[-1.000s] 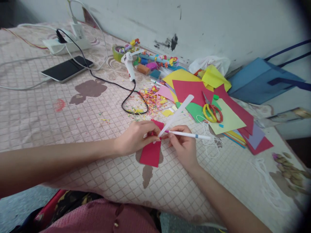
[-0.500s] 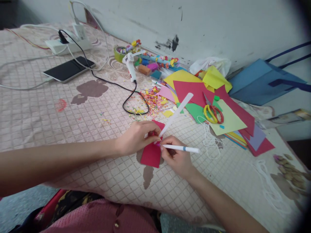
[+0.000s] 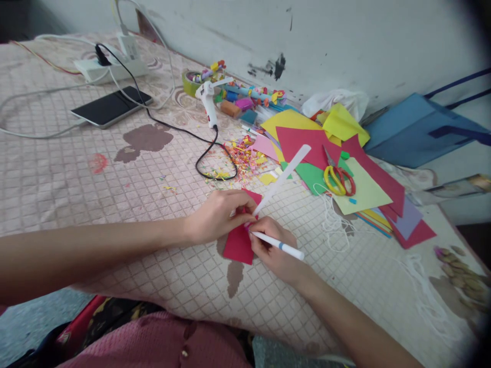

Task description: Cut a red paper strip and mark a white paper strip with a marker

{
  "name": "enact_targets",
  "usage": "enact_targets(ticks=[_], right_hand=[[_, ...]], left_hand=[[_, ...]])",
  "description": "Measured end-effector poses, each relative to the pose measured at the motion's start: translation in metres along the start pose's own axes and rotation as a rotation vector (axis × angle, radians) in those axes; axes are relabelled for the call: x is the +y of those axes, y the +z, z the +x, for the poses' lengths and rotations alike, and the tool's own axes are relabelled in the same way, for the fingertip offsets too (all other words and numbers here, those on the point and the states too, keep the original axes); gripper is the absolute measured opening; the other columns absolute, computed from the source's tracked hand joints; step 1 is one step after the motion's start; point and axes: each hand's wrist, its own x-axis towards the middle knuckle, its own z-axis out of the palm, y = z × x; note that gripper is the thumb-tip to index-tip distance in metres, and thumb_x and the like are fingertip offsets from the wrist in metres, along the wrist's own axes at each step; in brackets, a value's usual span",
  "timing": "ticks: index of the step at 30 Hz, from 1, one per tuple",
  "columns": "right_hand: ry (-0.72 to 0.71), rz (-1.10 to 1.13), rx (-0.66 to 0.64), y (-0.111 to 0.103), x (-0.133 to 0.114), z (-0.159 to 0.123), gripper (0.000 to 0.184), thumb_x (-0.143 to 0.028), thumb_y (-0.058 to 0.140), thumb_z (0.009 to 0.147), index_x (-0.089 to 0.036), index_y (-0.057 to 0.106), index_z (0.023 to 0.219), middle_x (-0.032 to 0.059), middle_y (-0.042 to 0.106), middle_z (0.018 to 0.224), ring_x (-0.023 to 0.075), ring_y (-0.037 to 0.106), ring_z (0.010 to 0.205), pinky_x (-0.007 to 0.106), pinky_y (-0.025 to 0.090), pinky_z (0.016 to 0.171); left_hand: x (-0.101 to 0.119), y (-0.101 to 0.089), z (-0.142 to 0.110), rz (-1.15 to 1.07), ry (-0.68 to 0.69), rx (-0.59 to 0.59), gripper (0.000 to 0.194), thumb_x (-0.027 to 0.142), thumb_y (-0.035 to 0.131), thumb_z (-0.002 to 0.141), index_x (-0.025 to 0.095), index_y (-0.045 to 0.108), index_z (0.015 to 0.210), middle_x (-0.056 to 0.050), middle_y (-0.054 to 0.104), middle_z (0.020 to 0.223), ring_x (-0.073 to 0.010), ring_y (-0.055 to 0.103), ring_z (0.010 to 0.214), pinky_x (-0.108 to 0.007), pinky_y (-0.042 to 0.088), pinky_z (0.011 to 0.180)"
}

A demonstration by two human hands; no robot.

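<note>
A strip of red paper (image 3: 238, 246) lies on the quilted cloth in front of me. My left hand (image 3: 218, 214) rests over its upper part, fingers closed on the lower end of a long translucent white strip (image 3: 284, 180) that slants up to the right. In my right hand (image 3: 274, 250) is a white pen (image 3: 282, 246) with a blue band, pinched near its tip. The tip meets the red paper close to my left fingertips. My fingers partly hide where strip, pen tip and paper come together.
Beyond my hands lie paper scraps (image 3: 249, 156) and a white glue gun (image 3: 209, 105) with a looping black cord. Coloured sheets (image 3: 307, 140), scissors (image 3: 339, 180) and white string (image 3: 333, 225) are to the right. A phone (image 3: 111, 106) and power strip (image 3: 111, 69) sit at back left.
The pen's rear end has swung down and toward me, and my right hand has shifted slightly left. My left hand stays nearly where it was on the strip and paper.
</note>
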Motion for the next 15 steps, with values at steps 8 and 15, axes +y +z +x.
enact_targets(ticks=[8,15], right_hand=[[-0.008,-0.026,0.049,-0.0009,0.0000,0.0018,0.010,-0.011,0.049,0.082,-0.021,0.049,0.083,-0.0009,0.057,0.073,0.0115,0.055,0.064,0.023,0.044,0.058],[0.143,0.172,0.126,-0.0001,0.0035,0.0005,0.008,-0.012,0.053,0.081,-0.020,0.052,0.080,-0.0033,0.054,0.066,0.0096,0.050,0.054,0.021,0.040,0.049]], left_hand=[[-0.0014,0.0009,-0.0011,-0.007,0.011,0.008,0.008,0.015,0.064,0.081,0.013,0.058,0.076,0.002,0.056,0.067,-0.0074,0.050,0.060,-0.018,0.039,0.057],[-0.0018,0.0002,-0.0013,-0.007,-0.011,-0.009,0.008,0.018,0.064,0.082,0.015,0.059,0.077,0.002,0.057,0.069,-0.0082,0.051,0.060,-0.019,0.040,0.058]])
